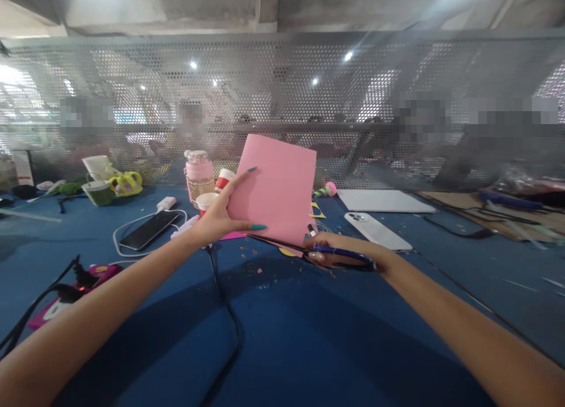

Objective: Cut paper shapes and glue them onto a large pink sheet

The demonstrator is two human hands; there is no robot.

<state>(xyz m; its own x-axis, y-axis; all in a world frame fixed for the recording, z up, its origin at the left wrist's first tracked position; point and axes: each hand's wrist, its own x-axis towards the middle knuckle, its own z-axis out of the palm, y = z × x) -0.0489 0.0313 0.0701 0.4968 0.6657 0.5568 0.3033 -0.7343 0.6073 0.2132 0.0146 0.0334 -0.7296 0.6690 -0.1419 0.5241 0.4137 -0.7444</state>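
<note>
My left hand [220, 216] grips the left edge of a pink sheet of paper [276, 186], held upright above the blue table [282, 336]. Thumb and forefinger, with teal nails, lie across the sheet's face. My right hand [342, 255] is closed round the blue handles of a pair of scissors [304, 249]. The dark blades point left and meet the sheet's bottom edge. Small paper scraps [258, 264] lie under the blades.
A black phone [149, 229] on a white cable, a pink bottle [199, 176], red and white cups [225, 179], a white phone [377, 230] and a white tablet [382, 200] surround the hands. A black cable [229, 319] crosses the table; a perforated metal screen [282, 89] stands behind.
</note>
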